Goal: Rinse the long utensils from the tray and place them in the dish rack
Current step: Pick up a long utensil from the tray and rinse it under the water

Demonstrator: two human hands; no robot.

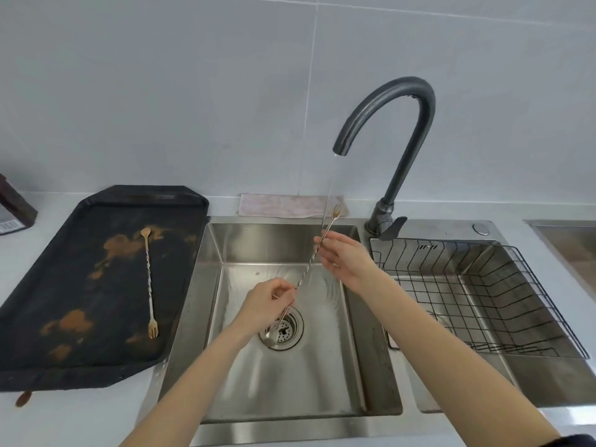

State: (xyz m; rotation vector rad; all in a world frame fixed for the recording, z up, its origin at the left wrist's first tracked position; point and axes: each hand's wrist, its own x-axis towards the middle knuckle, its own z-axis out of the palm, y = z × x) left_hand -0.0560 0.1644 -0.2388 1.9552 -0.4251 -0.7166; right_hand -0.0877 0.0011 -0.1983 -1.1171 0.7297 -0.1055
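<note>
Forearms reach in from the near edge over the steel sink basin (283,375), the landmark for all else. Left of the basin lies the stained black tray (64,317), and one long twisted bar fork (149,282) waits on it. Right of the basin, the wire dish rack (467,285) holds nothing that shows. Behind the basin, the dark faucet (392,124) runs a thin stream. Over the basin, the left hand (269,301) pinches the lower shaft of a second long utensil (308,266), and the right hand (343,256) closes loosely round its upper shaft, fork end up in the stream. Rinsing looks to be the step in hand; next comes carrying it right into the rack, then fetching the other.
</note>
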